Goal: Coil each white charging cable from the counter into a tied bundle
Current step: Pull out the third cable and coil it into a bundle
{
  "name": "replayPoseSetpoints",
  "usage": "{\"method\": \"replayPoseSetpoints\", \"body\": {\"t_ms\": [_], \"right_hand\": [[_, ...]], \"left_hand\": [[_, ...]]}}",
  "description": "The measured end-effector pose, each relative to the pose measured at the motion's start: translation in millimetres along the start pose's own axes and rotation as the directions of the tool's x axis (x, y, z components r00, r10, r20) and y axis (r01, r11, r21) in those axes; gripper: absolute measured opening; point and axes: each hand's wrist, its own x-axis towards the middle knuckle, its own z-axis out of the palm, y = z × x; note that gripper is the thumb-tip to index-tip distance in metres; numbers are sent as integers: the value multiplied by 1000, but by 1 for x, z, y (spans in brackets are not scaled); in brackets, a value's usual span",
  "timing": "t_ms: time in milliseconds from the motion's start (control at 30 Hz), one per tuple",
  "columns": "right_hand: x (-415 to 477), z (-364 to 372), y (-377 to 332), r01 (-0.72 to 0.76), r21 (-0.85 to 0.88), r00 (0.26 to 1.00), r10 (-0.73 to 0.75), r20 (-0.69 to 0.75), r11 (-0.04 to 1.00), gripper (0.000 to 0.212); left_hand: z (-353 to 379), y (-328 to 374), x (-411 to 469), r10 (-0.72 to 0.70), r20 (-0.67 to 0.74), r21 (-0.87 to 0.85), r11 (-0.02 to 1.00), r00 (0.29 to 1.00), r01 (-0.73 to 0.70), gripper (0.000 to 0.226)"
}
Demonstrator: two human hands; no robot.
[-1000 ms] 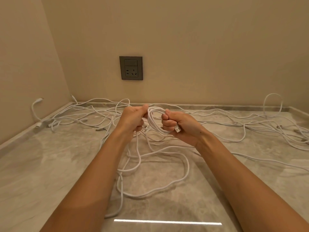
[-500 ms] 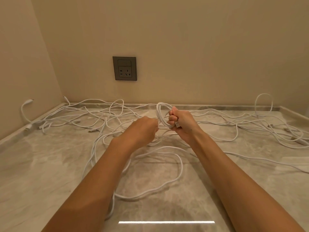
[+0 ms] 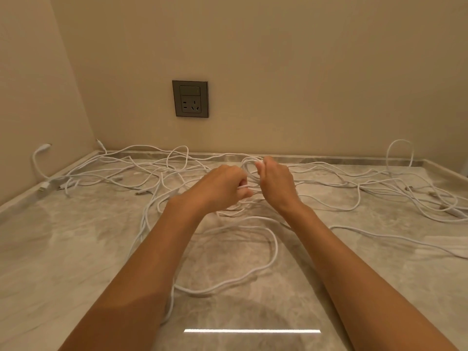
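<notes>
A small coil of white charging cable is held up above the marble counter. My right hand is closed around the coil's right side. My left hand is closed on a strand of the same cable just left of the coil. The cable's loose length trails down in a wide loop on the counter between my forearms. Several other white cables lie tangled across the back of the counter.
More white cables sprawl at the right, one arching up against the wall. A plug end lies at the left wall edge. A grey wall socket sits above the counter's back edge.
Both hands have moved away from me toward the back wall, and the coil in my right hand went with them. My left hand dropped lower on the strand beside the coil.
</notes>
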Motion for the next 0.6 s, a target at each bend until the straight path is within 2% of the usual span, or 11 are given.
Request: {"method": "replayPoseSetpoints", "body": {"t_ms": [67, 167, 267, 333, 400, 467, 533, 600], "right_hand": [[1, -1, 2, 83, -75, 996, -81, 30, 994, 25], [1, -2, 5, 230, -186, 972, -214, 102, 955, 20], [2, -4, 6, 268, -189, 948, -224, 224, 945, 25], [4, -7, 4, 251, -86, 930, -216, 299, 964, 30], [5, -13, 1, 190, 122, 902, -223, 369, 974, 28], [3, -18, -3, 91, 331, 859, -243, 451, 939, 26], [1, -22, -5, -9, 487, 809, -280, 517, 874, 27], [-1, -24, -5, -110, 619, 760, -336, 557, 777, 28]], "left_hand": [[-6, -1, -2, 17, 13, 25, 1000, 1000, -17, 23], [-12, 1, -5, 59, -36, 179, 982, 998, -52, 21], [-16, 2, -5, 99, -137, 326, 944, 986, -49, 23], [-17, -1, -4, 130, -237, 347, 937, 963, -41, 25], [-19, -6, -5, 136, -333, 313, 950, 933, -27, 25], [-18, -10, -4, 128, -390, 249, 968, 912, -30, 24], [-16, -10, -2, 80, -406, 110, 993, 911, -38, 21], [-18, -13, -2, -35, -396, -137, 990, 917, -22, 17]]}}
